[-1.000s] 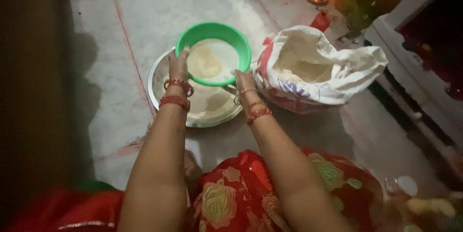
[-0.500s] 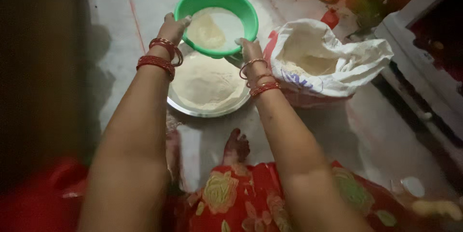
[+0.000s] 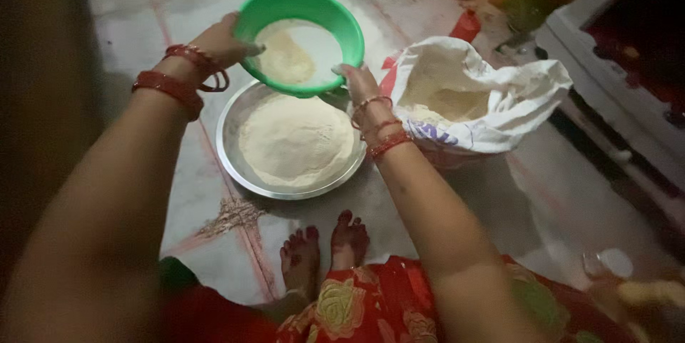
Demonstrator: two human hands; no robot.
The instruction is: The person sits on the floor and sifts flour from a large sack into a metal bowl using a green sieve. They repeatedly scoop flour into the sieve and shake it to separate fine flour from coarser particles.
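Green sieve (image 3: 300,40) swung leftward off the steel plate (image 3: 232,165), left hand (image 3: 221,40) and right hand (image 3: 357,83) each clamped on its rim, open white flour sack (image 3: 492,111) with blue and red print slumped just right, on the floor.

- Green plastic sieve (image 3: 300,40): round, with a deep bright-green rim and a pale mesh bottom; a heap of yellowish flour lies toward its left side. It is held in the air, slightly tilted, above the far edge of the steel plate.
- Steel plate (image 3: 232,161): round, shallow and shiny, flat on the floor near the sieve; a wide, low mound of sifted pale flour (image 3: 296,140) covers most of it.
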